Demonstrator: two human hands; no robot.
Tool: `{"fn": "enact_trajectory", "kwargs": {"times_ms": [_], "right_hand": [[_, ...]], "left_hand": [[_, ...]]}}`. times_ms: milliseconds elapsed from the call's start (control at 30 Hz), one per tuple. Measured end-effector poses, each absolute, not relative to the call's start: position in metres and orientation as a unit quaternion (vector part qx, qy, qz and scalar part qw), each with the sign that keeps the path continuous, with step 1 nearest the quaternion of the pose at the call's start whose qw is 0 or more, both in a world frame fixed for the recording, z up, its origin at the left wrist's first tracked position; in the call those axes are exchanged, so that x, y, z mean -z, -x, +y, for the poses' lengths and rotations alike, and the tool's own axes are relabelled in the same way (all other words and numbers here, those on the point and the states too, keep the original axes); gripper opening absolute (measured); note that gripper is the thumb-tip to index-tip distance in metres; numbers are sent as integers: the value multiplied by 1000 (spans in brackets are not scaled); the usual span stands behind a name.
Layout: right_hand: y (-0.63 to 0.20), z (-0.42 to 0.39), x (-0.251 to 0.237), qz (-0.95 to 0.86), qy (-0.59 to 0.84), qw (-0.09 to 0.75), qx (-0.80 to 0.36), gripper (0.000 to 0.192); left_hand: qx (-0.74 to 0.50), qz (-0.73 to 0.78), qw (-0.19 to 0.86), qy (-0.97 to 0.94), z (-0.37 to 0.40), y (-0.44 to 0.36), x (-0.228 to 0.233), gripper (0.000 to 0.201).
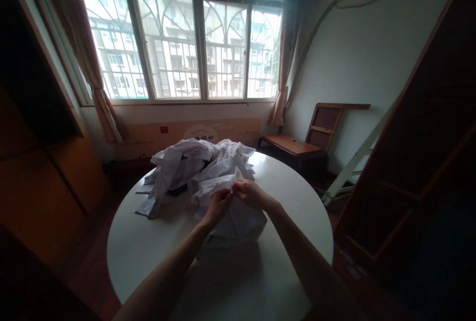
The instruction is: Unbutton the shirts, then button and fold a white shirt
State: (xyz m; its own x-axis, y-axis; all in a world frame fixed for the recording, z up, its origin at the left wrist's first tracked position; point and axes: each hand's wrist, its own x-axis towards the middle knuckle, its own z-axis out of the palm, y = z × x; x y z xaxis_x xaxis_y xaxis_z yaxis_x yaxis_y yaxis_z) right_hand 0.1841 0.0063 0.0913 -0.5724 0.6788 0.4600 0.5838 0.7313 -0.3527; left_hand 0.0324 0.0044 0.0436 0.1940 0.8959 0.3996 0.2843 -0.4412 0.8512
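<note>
White cloth (240, 224) sits over the middle of the round table (297, 202), spreading toward the table's far and near sides, its long axis lost in folds, with left hand (218, 204) and right hand (248, 193) equally near, both pinching it.

The round table (137, 249) has a smooth, glossy top. The white fabric (240, 217) on it is matt, creased cloth. Beyond the table, the printed panel (148, 136) resembles matt cardboard; beyond the table's right side, the low bench (288, 143) looks like smooth, faintly shiny wood.
</note>
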Motion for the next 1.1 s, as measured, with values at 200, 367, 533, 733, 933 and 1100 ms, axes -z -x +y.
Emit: {"fn": "enact_trajectory", "kwargs": {"times_ms": [200, 367, 533, 733, 933, 1100], "right_hand": [[-192, 15, -88, -824, 403, 359, -172, 9], [-194, 25, -78, -791, 416, 369, -255, 9], [-189, 25, -71, -792, 409, 364, -269, 9], [-188, 17, -75, -809, 381, 359, -269, 8], [-190, 14, -77, -820, 346, 394, -231, 15], [-188, 16, -77, -802, 366, 399, -253, 14]], "left_hand": [[-494, 405, 303, -707, 0, -34, -46, 24], [-500, 407, 272, -714, -2, -35, -45, 24], [-499, 422, 249, -715, 0, -33, -37, 20], [-503, 434, 250, -704, 0, -35, -33, 16], [-506, 434, 264, -697, -3, -39, -37, 23], [-502, 425, 282, -698, -4, -36, -40, 31]]}}
